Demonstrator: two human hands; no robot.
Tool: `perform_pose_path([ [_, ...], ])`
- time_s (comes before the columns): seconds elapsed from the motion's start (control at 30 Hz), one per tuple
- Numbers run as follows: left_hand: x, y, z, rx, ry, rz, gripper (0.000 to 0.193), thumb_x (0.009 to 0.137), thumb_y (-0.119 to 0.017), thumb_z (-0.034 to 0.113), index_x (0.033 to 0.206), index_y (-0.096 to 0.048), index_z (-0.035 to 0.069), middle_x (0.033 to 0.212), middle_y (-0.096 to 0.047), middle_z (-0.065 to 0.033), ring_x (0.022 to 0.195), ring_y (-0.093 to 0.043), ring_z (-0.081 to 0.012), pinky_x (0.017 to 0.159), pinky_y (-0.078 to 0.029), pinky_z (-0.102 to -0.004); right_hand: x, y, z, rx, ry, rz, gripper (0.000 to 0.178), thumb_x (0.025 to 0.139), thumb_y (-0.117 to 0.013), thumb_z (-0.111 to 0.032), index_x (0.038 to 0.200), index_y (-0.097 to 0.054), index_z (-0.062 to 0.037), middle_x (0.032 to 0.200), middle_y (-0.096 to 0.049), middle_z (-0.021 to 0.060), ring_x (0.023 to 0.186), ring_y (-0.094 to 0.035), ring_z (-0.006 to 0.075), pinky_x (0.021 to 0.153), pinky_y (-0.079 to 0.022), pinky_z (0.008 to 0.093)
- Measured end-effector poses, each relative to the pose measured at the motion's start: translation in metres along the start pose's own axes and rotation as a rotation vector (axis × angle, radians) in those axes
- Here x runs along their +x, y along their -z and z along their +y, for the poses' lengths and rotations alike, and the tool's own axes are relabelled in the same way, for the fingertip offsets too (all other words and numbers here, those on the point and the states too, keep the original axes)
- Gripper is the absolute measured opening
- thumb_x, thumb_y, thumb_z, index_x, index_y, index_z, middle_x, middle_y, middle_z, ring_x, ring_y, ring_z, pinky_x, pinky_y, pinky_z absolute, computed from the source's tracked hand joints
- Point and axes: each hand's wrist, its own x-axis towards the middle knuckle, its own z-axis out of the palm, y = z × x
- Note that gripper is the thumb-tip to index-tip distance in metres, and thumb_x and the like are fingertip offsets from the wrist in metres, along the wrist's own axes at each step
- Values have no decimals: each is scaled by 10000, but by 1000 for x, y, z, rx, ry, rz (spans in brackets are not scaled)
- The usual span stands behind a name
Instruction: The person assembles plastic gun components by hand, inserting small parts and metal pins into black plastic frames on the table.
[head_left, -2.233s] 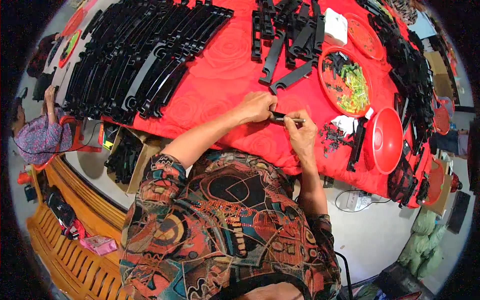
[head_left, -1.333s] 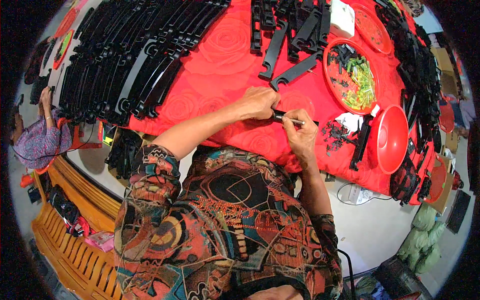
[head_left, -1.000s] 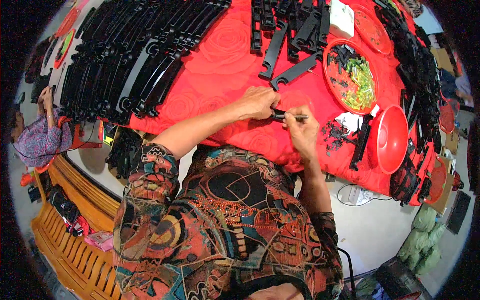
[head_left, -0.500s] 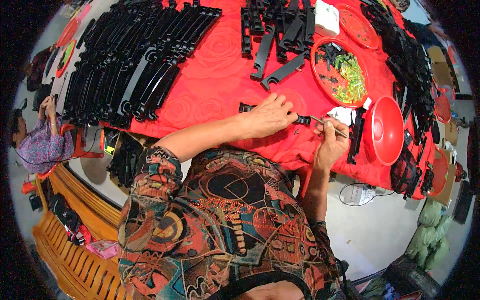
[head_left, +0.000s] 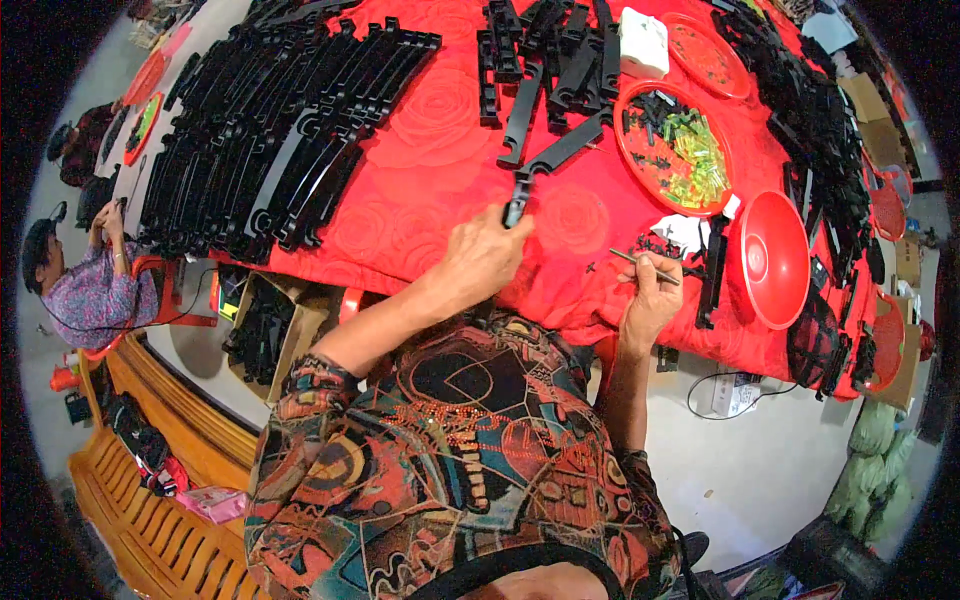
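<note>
My left hand (head_left: 482, 256) grips a long black plastic part (head_left: 517, 202) by its near end, the far end pointing away from me. The fingers are closed round it, just over the red cloth. In my right hand (head_left: 652, 300), pinched between thumb and fingers, is a thin metal rod-like tool (head_left: 626, 256); its exact kind is not clear. Just beyond it lie tiny dark pieces (head_left: 652, 243) beside a crumpled white paper (head_left: 690, 236). A loose pile of similar black parts (head_left: 578, 70) spreads ahead of my left hand.
Stacked black parts (head_left: 255, 150) fill the table's left. To the right are a red plate (head_left: 637, 172) of dark and yellow-green pieces, a red bowl (head_left: 772, 260), and a white tissue pack (head_left: 643, 42). Another person (head_left: 100, 280) sits at far left near a wooden bench (head_left: 170, 500).
My left hand has moved left and lifted the black part away from the tool, turning it to point away from me. My right hand has shifted slightly left, still with the tool.
</note>
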Motion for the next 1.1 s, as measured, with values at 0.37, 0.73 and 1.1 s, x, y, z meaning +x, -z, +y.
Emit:
perform_pose_path([
  [0.37, 0, -12, -48, -258, 221, -17, 238, 803, -500, 79, 1008, -568, -20, 856, -610, -262, 766, -591, -443, 639, -453, -526, -1, -14, 3, -19, -90, -98, 86, 869, -579, -35, 912, -531, 22, 803, -592, 91, 706, -614, 165, 636, -556, 306],
  [0.73, 4, -10, -42, 71, -47, 62, 295, 610, -752, 180, 802, -571, 49, 841, -496, -128, 840, -514, -302, 685, -439, -421, -4, -16, 4, -19, -158, -239, 138, 851, -570, 18, 981, -524, 16, 857, -605, 102, 738, -628, 169, 673, -559, 308],
  [1.1, 9, -33, -29, -14, -228, 203, 326, 657, -720, 144, 943, -581, 70, 1019, -513, -127, 967, -482, -300, 772, -391, -401, 7, -34, 16, -11, -129, -170, 147, 835, -591, 38, 959, -519, 1, 856, -605, 92, 716, -620, 142, 629, -556, 273],
])
